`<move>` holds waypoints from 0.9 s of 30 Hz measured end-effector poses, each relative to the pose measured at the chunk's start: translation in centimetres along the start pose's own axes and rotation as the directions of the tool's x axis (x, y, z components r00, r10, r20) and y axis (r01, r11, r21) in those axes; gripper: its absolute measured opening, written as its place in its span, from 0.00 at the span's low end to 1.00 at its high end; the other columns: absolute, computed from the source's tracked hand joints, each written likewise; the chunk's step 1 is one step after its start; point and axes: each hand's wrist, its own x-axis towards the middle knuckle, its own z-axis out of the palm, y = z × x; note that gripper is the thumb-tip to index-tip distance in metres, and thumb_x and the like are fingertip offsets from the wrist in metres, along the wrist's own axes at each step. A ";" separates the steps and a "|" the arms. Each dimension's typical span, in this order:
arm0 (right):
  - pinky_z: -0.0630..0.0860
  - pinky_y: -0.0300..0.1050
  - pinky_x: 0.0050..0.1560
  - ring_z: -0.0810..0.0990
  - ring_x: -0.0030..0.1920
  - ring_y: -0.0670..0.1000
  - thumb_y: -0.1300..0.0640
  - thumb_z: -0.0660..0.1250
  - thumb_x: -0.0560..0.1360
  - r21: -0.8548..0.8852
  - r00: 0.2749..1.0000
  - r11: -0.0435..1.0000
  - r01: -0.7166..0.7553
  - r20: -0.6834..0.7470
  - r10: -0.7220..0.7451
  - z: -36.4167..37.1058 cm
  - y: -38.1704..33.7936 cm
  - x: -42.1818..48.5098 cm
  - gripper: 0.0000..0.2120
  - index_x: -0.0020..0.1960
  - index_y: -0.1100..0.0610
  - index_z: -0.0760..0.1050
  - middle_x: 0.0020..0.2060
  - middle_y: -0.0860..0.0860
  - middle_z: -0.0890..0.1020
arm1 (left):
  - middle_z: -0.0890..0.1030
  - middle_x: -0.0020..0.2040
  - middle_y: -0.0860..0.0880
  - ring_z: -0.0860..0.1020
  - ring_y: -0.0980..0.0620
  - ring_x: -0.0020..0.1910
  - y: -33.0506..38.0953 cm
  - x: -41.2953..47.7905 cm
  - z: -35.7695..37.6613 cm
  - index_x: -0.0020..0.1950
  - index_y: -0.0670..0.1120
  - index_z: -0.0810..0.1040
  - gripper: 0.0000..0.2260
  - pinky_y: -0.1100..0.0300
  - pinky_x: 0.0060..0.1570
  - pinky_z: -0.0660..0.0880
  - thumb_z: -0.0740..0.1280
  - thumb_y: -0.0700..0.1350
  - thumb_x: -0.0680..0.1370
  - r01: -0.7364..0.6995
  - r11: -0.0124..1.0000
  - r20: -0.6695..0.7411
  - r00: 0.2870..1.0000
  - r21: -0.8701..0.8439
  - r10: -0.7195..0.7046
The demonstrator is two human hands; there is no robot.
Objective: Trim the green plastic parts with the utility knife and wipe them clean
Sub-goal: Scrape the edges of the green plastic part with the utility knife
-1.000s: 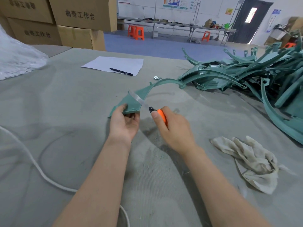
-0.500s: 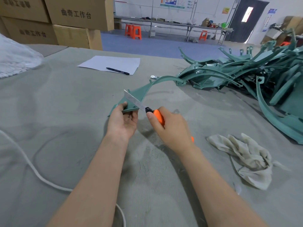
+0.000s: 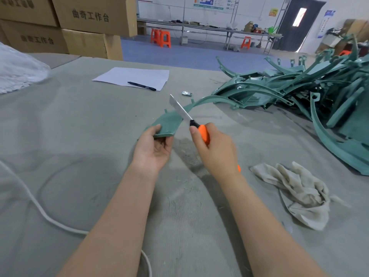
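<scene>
Crumpled beige rag [image 3: 299,192] on matted grey bench [image 3: 79,136]. Left hand [image 3: 153,150] fingers pinched the flat wedge end of a curved green plastic part [image 3: 167,124]. Right hand [image 3: 215,152] clenched the orange-handled utility knife [image 3: 201,130], thin steel blade crossing the part's narrowing arc. Beyond, a tangled pile of green parts [image 3: 299,86].

Grey felt table [image 3: 60,136] up front, cardboard boxes [image 3: 93,15] stacked back left, blue floor [image 3: 189,54] beyond, long bench [image 3: 209,28] with orange stools [image 3: 160,38] along white wall [image 3: 255,9] with posters [image 3: 211,2], dark door [image 3: 289,33] with bright pane [image 3: 299,16] back right.
</scene>
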 end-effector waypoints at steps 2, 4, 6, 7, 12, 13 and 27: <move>0.61 0.49 0.33 0.69 0.32 0.58 0.36 0.55 0.77 -0.015 0.999 0.999 -0.032 -0.015 0.032 -0.2 0.5 0.3 0.23 0.34 0.52 0.59 0.24 0.47 0.67 | 0.78 0.46 0.43 0.77 0.50 0.42 -0.1 0.0 0.1 0.56 0.41 0.74 0.07 0.66 0.29 0.77 0.59 0.37 0.81 -0.002 0.999 -0.009 1.000 0.038 0.002; 0.59 0.49 0.33 0.68 0.32 0.57 0.36 0.56 0.77 0.002 0.996 0.997 -0.081 -0.043 0.081 -0.3 1.1 0.6 0.23 0.33 0.52 0.59 0.24 0.47 0.67 | 0.78 0.44 0.44 0.77 0.50 0.42 0.0 -0.1 0.1 0.50 0.41 0.75 0.05 0.66 0.30 0.77 0.60 0.37 0.80 0.002 0.998 -0.012 1.000 0.056 -0.001; 0.58 0.49 0.31 0.68 0.31 0.55 0.36 0.56 0.77 0.029 0.986 0.990 -0.139 -0.088 0.141 -0.6 1.8 1.0 0.23 0.34 0.52 0.60 0.25 0.47 0.68 | 0.79 0.44 0.44 0.78 0.50 0.43 0.1 -0.2 0.1 0.48 0.41 0.75 0.04 0.66 0.29 0.77 0.61 0.37 0.80 0.006 0.998 -0.007 1.000 0.069 -0.005; 0.58 0.48 0.31 0.68 0.31 0.54 0.36 0.56 0.78 0.030 0.979 0.985 -0.167 -0.111 0.169 -0.8 2.2 1.3 0.23 0.34 0.52 0.61 0.26 0.47 0.68 | 0.79 0.44 0.45 0.78 0.50 0.43 0.2 -0.2 0.1 0.48 0.41 0.75 0.04 0.66 0.29 0.78 0.61 0.37 0.80 0.004 0.997 -0.004 1.000 0.078 -0.003; 0.68 0.50 0.38 0.71 0.37 0.56 0.35 0.55 0.78 0.051 0.940 0.948 -0.315 -0.119 0.319 -2.2 4.5 2.2 0.22 0.40 0.54 0.67 0.32 0.49 0.71 | 0.79 0.45 0.45 0.77 0.49 0.44 0.7 0.0 -0.1 0.49 0.41 0.75 0.03 0.67 0.23 0.75 0.62 0.37 0.79 0.002 0.998 -0.009 1.000 0.068 -0.001; 0.67 0.48 0.38 0.71 0.36 0.54 0.36 0.56 0.78 0.088 0.945 0.950 -0.299 -0.113 0.308 -2.3 4.6 2.1 0.21 0.40 0.53 0.67 0.32 0.48 0.71 | 0.79 0.45 0.44 0.77 0.49 0.44 0.8 0.0 -0.1 0.49 0.41 0.75 0.03 0.66 0.23 0.75 0.62 0.37 0.79 -0.008 0.999 -0.011 1.000 0.049 0.008; 0.66 0.47 0.33 0.68 0.29 0.53 0.36 0.61 0.76 0.133 0.995 0.990 -0.040 0.100 0.027 -0.6 1.3 0.1 0.23 0.39 0.56 0.70 0.24 0.49 0.68 | 0.83 0.34 0.47 0.79 0.52 0.40 0.8 0.3 -0.5 0.47 0.42 0.76 0.04 0.66 0.33 0.79 0.62 0.38 0.80 -0.113 0.994 -0.049 0.992 0.013 0.113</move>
